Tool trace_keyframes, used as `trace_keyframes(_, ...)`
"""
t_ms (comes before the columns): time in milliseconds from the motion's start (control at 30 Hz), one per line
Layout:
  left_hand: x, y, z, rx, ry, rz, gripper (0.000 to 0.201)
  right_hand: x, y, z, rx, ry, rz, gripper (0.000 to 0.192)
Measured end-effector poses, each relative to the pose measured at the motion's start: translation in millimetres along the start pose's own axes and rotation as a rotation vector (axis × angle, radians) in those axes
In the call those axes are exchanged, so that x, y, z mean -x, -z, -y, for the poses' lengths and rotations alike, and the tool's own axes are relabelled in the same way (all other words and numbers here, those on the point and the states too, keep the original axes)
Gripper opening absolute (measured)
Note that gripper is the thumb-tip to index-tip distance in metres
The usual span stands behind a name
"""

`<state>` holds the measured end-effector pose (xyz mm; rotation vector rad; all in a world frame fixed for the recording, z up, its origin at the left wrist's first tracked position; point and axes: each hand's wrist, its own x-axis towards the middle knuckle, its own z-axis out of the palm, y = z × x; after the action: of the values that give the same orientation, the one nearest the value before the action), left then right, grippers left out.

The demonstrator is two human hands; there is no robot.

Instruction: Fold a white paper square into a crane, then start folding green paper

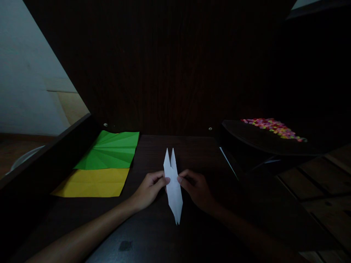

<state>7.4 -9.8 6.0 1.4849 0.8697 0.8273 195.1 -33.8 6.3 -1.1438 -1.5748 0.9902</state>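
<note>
Head view: white folded paper point(173, 184) lies lengthwise away from the person; left hand point(149, 188) and right hand point(196, 189) pinch its opposite edges, equally near.

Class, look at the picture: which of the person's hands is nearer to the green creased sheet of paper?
Left. The left hand pinches the white folded paper just right of and below the green sheet; the right hand grips the fold's opposite edge, farther off.

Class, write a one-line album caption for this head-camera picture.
Two hands, left hand and right hand, pinch a folded white paper on a dark table, beside creased green and yellow sheets.
</note>
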Motion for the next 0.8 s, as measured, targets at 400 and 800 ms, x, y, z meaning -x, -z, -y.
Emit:
trace_keyframes(400, -5.4, -0.4, 6.6, 0.251, 0.041, -0.117, 0.041, -8.4, 2.5, -7.9, -0.281, -0.186, 0.043, 0.022)
trace_keyframes(800, -5.7, 1.0, 3.4, 0.163, -0.021, -0.158, 0.033, -8.8, 2.9, -12.0, -0.257, -0.204, 0.084, 0.024)
